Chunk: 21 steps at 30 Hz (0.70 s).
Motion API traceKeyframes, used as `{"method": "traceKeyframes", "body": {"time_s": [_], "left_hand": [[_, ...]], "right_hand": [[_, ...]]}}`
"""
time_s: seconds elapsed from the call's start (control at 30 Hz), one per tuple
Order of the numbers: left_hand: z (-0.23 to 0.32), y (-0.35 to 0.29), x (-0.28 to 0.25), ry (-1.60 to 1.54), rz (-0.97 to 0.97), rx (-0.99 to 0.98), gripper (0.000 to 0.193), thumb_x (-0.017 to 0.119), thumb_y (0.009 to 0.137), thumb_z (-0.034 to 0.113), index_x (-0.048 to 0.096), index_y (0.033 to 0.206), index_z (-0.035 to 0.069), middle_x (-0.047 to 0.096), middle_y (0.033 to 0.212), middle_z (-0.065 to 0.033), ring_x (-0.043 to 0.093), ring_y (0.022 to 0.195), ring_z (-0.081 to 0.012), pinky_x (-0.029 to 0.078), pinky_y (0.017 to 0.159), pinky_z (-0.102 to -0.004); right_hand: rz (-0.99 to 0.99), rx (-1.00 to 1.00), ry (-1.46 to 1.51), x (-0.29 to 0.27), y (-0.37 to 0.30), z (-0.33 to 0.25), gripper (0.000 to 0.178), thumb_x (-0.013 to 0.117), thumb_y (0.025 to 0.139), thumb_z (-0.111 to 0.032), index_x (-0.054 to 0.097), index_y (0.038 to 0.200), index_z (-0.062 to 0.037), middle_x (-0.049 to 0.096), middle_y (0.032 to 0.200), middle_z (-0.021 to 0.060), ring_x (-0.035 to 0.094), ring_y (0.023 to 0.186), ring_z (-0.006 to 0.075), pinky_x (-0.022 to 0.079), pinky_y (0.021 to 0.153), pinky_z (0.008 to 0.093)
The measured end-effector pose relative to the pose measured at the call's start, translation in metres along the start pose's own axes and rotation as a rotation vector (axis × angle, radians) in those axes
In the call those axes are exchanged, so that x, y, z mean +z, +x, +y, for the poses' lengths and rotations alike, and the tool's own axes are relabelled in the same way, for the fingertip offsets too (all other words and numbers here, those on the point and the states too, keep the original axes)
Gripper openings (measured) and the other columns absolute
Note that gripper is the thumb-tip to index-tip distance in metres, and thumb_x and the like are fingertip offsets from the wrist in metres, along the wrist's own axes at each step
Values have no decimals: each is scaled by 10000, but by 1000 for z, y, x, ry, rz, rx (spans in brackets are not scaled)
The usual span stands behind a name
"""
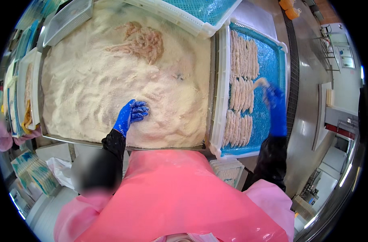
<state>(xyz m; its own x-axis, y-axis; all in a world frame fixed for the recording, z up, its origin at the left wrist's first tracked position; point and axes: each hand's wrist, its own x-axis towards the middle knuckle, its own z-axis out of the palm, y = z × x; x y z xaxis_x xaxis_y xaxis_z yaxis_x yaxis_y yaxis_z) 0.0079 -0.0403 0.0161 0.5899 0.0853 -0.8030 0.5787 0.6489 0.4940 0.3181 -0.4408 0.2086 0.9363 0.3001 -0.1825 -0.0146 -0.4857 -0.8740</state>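
My left hand (131,114), in a blue glove dusted with white, rests at the near part of a wide tray of pale breading crumbs (83,92). Its fingers are loosely stretched and hold nothing visible. On the right, my right hand (273,96), also blue-gloved and somewhat blurred, pinches one end of a breaded meat strip (260,83) above a white-rimmed tray with a blue lining (267,52). Beside it, rows of breaded strips (243,56) lie closely side by side along the tray's left half. A heap of raw meat strips (141,42) sits on the crumbs farther back.
A white perforated basket (69,22) stands at the far left corner. Another blue-lined tray (204,10) overlaps the crumb tray's far right edge. A white tub (28,88) borders the left side. Stacked trays (228,171) stand below, near my apron.
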Motion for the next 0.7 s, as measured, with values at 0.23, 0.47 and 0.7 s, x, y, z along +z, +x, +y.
{"method": "traceKeyframes", "body": {"time_s": [0.23, 0.47, 0.7], "left_hand": [[2, 1, 7, 46, 98, 16, 497, 400, 975, 468, 659, 1124, 72, 717, 975, -105, 696, 805, -192, 549, 732, -312], [-2, -2, 10, 38, 139, 8, 493, 415, 965, 478, 668, 1116, 82, 719, 928, -94, 694, 760, -183, 548, 709, -304], [2, -2, 10, 73, 137, -16, 509, 404, 967, 488, 669, 1118, 80, 720, 929, -114, 692, 724, -179, 541, 661, -287]], "right_hand": [[258, -483, -759, -45, 181, 109, 295, 587, 928, -283, 658, 1022, -13, 672, 879, 204, 655, 792, 362, 503, 674, 432], [228, -270, -821, -19, 198, 114, 308, 525, 949, -286, 664, 965, -11, 661, 932, 246, 639, 875, 411, 501, 751, 442], [142, -230, -709, -13, 289, 118, 382, 611, 892, -359, 674, 1045, -15, 679, 982, 217, 656, 930, 364, 498, 810, 407]]}}
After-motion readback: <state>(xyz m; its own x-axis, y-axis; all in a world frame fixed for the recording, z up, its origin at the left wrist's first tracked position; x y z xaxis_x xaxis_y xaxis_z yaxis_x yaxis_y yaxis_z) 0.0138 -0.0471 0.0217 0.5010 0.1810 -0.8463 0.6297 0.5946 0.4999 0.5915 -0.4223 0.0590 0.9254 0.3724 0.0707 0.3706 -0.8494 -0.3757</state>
